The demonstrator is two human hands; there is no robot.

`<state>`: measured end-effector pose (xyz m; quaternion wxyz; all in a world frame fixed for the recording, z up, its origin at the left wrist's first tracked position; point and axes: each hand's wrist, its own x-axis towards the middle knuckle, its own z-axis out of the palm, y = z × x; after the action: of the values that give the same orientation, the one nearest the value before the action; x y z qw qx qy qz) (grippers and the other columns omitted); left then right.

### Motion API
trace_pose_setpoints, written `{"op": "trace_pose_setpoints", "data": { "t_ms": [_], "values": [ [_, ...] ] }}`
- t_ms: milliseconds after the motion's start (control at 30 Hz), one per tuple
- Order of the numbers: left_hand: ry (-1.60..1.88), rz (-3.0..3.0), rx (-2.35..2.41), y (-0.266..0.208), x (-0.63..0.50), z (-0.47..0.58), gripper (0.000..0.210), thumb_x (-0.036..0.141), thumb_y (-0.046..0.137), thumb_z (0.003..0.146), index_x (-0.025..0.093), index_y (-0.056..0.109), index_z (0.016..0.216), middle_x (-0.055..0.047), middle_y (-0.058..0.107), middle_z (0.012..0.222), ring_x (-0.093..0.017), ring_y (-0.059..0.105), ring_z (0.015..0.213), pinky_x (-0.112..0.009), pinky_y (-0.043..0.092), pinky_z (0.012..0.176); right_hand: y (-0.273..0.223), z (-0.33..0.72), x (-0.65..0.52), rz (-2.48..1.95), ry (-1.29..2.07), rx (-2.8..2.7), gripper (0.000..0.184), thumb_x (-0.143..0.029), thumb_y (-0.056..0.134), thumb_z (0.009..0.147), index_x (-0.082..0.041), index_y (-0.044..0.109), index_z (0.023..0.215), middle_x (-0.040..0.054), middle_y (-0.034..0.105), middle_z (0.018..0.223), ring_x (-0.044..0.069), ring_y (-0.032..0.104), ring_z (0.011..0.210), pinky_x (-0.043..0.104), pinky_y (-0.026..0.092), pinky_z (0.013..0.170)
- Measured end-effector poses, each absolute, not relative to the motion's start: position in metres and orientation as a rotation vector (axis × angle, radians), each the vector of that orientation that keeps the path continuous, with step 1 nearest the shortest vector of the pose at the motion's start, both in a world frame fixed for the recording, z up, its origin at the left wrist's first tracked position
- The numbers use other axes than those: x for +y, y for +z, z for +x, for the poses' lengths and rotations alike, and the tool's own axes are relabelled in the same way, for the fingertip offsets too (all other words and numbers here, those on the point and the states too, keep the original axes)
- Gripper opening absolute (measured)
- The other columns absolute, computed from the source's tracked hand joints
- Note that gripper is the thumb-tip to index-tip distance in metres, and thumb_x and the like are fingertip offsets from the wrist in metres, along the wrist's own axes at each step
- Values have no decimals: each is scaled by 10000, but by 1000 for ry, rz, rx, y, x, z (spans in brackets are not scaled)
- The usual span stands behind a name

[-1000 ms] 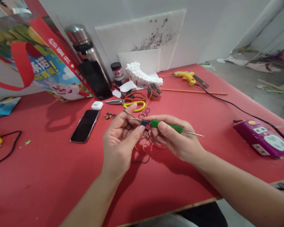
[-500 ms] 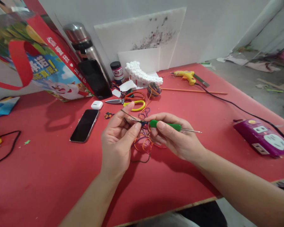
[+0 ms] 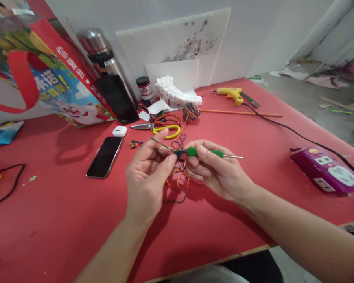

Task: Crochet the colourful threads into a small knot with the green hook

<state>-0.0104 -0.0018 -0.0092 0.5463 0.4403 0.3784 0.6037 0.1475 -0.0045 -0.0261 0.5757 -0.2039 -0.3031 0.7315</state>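
Observation:
My right hand (image 3: 216, 165) grips a crochet hook (image 3: 191, 152) by its green handle; a thin metal shaft sticks out at each end. Pinched between the thumb and fingers of my left hand (image 3: 149, 169) is a small piece of multicoloured crochet (image 3: 181, 156), and a dark strand of yarn runs over the raised index finger. The hook's left tip lies at the crochet piece, partly hidden by my left fingers. Loose loops of orange, purple and dark yarn (image 3: 178, 181) hang below and behind my hands, leading up toward a yarn ball (image 3: 191, 112).
Scissors (image 3: 166, 131), a phone (image 3: 104, 157) and a white earphone case (image 3: 119, 131) lie beyond my left hand. A yellow glue gun (image 3: 231, 95) and purple power strip (image 3: 327, 171) are to the right. A gift bag (image 3: 73, 90) and steel flask (image 3: 96, 43) stand at the back left.
My right hand has tilted slightly, and the hook's right end has drawn a little to the left and up. My left hand keeps its pinch on the crochet piece.

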Motion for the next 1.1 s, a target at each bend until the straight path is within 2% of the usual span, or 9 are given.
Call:
{"op": "trace_pose_setpoints", "data": {
  "t_ms": [500,733,1100],
  "values": [
    [1381,978,904,-15,5,-9,431,89,899,746,268,859,1136,28,662,800,-72,626,740,-133,561,702,-32,142,-1,-549,1708,-624,234,-345,859,916,-163,737,833,-26,617,716,47,314,521,232,410,516],
    [1354,854,903,-15,8,-9,379,165,936,730,228,845,1093,26,666,824,-76,631,729,-165,559,707,-35,143,0,-571,1640,-720,272,-377,917,849,-187,753,953,-21,673,727,65,424,537,256,423,544],
    [1343,864,905,-16,10,-11,443,100,936,682,240,838,1091,34,695,813,-84,674,779,-174,578,771,-36,146,2,-550,1652,-731,243,-384,883,880,-190,809,1006,-8,702,731,74,475,543,264,457,568]
  ]
}}
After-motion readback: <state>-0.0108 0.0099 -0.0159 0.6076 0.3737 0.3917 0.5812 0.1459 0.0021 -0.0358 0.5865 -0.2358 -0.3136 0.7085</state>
